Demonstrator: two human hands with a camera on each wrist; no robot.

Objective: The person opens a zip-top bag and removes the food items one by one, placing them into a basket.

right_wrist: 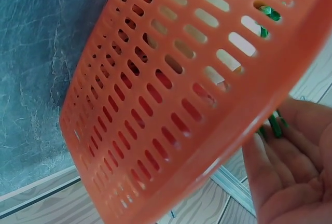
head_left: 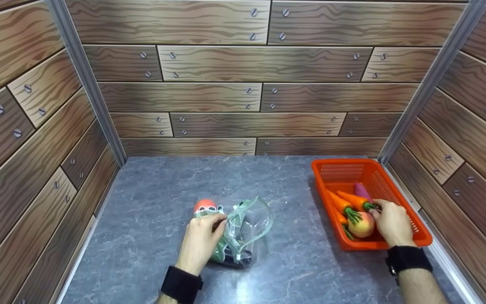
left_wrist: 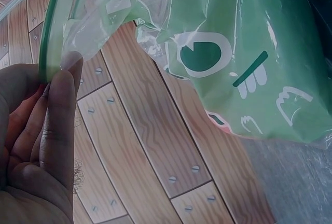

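In the head view my left hand [head_left: 200,236] pinches the edge of a clear zip bag [head_left: 236,230] with green print. The left wrist view shows its green zip strip [left_wrist: 52,32] between thumb and fingers. The bag lies on the table with its mouth spread to the right. A dark, glossy thing [head_left: 238,257] shows at its near end and a red-orange rounded part [head_left: 205,205] at its far left. My right hand [head_left: 393,221] reaches into the orange basket [head_left: 410,217], pinching the green top of a carrot [head_left: 355,200]; green tips [right_wrist: 276,125] show between its fingers.
Beside that carrot lie another carrot [head_left: 339,202], a yellow-red round fruit [head_left: 361,225] and a purple vegetable [head_left: 362,191], all in the basket. The basket stands near the right wall on the grey table [head_left: 293,185]. Wood-patterned walls [head_left: 255,97] enclose the back and sides.
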